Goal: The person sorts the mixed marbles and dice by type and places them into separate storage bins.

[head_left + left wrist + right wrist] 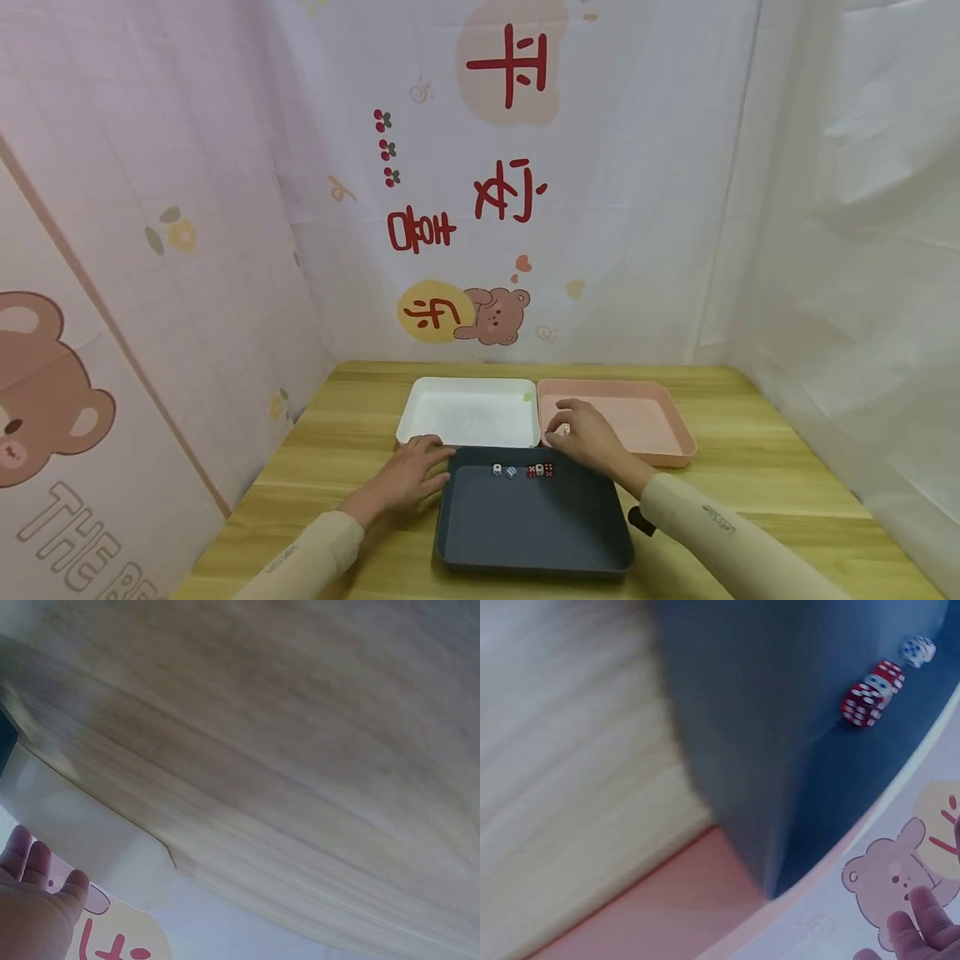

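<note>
In the lower centre of the head view, a dark tray (536,525) sat on a wooden table (780,500); five red and white dice (532,472) lay in a row along its far side; a white tray (468,412) and a pink tray (645,417) stood behind it; the left hand (408,473), fingers slightly apart, rested at the dark tray's upper-left corner; the right hand (592,435), over the pink tray's left end, pinched a small whitish die (566,430) between thumb and fingers.
</note>
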`<state>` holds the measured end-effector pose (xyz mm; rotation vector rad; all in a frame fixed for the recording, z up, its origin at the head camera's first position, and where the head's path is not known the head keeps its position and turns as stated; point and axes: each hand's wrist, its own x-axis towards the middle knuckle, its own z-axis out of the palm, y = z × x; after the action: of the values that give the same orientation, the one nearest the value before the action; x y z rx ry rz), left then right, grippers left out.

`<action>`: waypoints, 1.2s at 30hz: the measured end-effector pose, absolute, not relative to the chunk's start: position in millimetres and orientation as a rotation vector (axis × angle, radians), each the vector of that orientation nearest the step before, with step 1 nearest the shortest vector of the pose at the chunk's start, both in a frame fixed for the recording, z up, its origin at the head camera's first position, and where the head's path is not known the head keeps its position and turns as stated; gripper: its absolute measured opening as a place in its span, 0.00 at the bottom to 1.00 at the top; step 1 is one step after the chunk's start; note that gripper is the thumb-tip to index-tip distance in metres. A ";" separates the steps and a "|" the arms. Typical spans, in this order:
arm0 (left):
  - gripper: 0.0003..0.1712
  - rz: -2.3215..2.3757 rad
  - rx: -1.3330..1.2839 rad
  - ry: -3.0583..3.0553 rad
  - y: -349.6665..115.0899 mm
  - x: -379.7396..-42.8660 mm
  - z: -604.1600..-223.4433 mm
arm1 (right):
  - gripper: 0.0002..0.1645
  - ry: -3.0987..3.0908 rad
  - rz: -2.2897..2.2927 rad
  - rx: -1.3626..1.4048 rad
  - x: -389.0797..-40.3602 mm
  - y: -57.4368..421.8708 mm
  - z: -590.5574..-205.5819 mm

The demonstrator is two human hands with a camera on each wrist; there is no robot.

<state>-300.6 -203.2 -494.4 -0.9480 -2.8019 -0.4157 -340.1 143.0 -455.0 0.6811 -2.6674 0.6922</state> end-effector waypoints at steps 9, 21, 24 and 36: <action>0.24 -0.456 -0.957 -2.790 -204.1 -298.0 -496.6 | 0.06 -2.703 0.898 0.568 -361.3 121.5 -441.8; 0.24 -0.464 -0.958 -2.772 -205.6 -299.5 -501.1 | 0.10 -2.714 1.032 0.440 -384.3 100.4 -438.5; 0.24 -0.457 -0.947 -2.796 -205.1 -299.3 -499.0 | 0.09 -2.706 1.060 0.408 -386.5 93.6 -439.6; 0.24 -0.455 -0.950 -2.775 -206.4 -297.5 -497.2 | 0.08 -2.754 1.084 0.311 -387.4 60.2 -453.4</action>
<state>-297.5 -206.4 -497.2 -0.9503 -2.7753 -0.4547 -387.4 60.2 -453.4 0.3107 -2.7543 1.0836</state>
